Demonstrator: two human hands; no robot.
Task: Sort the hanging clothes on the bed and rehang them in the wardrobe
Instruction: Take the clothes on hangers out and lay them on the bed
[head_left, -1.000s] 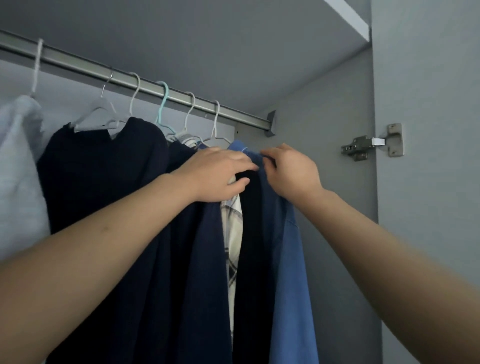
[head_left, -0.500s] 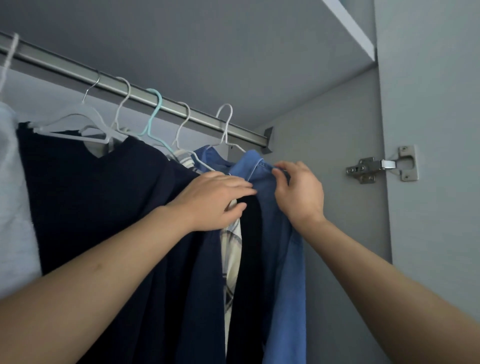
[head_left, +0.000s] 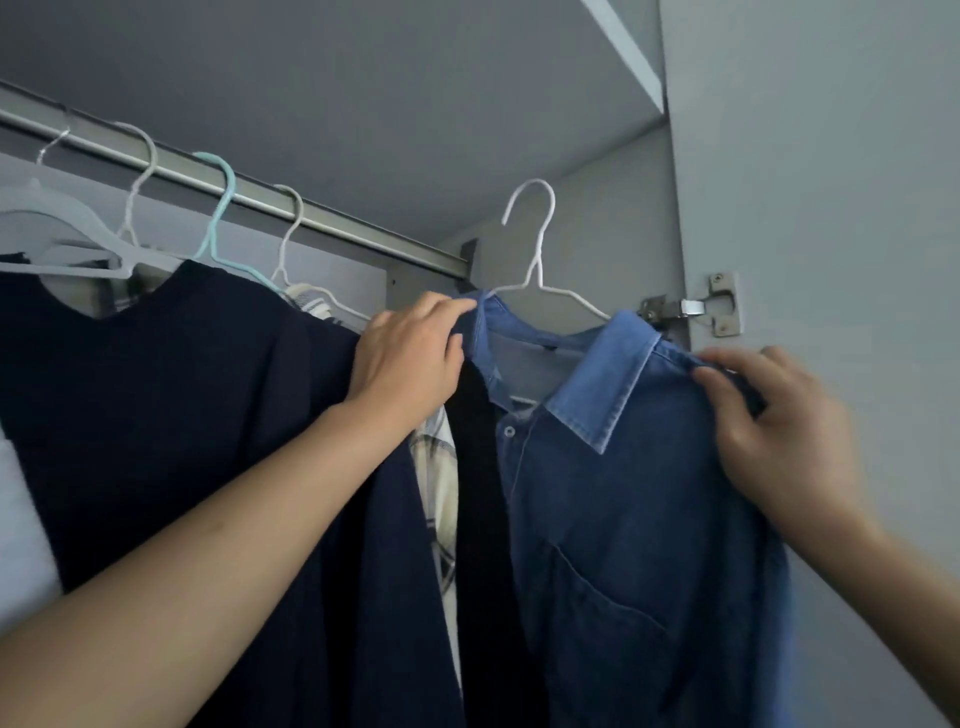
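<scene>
A blue denim shirt (head_left: 639, 519) hangs on a white wire hanger (head_left: 537, 244) whose hook is off the metal rail (head_left: 332, 218), out in front of it. My left hand (head_left: 410, 358) grips the shirt's left collar and shoulder. My right hand (head_left: 774, 415) pinches the right shoulder seam. On the rail hang several dark navy garments (head_left: 156, 415) and a pale checked shirt (head_left: 441, 493) on white hangers, plus one turquoise hanger (head_left: 221, 208).
The wardrobe's grey side wall (head_left: 597, 234) and open door (head_left: 831, 156) with a metal hinge (head_left: 691, 306) stand at the right. A shelf (head_left: 363, 78) closes the space above the rail. A light garment (head_left: 21, 519) hangs at the far left.
The denim shirt's hanger has come off the rail and swung right toward me. My right hand slid from the collar out to the right shoulder; the shirt front now faces me.
</scene>
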